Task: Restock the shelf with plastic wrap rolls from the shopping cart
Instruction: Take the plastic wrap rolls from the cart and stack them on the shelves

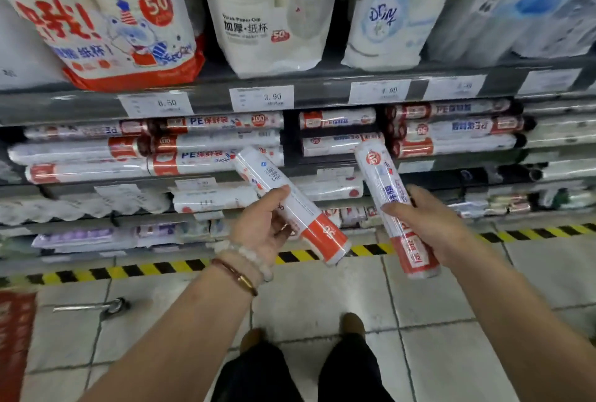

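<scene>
1. The left roll (292, 204) is held up before the shelf (206, 96), tilted, its red end low and toward the person, its white end pointing up at the stacked rolls (213, 146).
2. The left hand (263, 229) grips it near the middle, thumb on top and fingers curled beneath.
3. The right roll (395, 208) also slants, red end down, its top end touching or just short of the short rolls (338, 132) in the middle bay; which, I cannot tell.
4. The right hand (425, 224) wraps it, thumb across the front and fingers curled behind.
5. The two held rolls are apart, neither on the shelf yet.
6. Bracelets (243, 264) circle the left wrist.
7. Price tags (262, 98) line the shelf edge; paper cup packs (267, 14) stand on the tier above.
8. Striped tape (145, 269) runs along the tiled floor (306, 301), with a cart wheel (116, 304) at the left and shoes (353, 322) below.
</scene>
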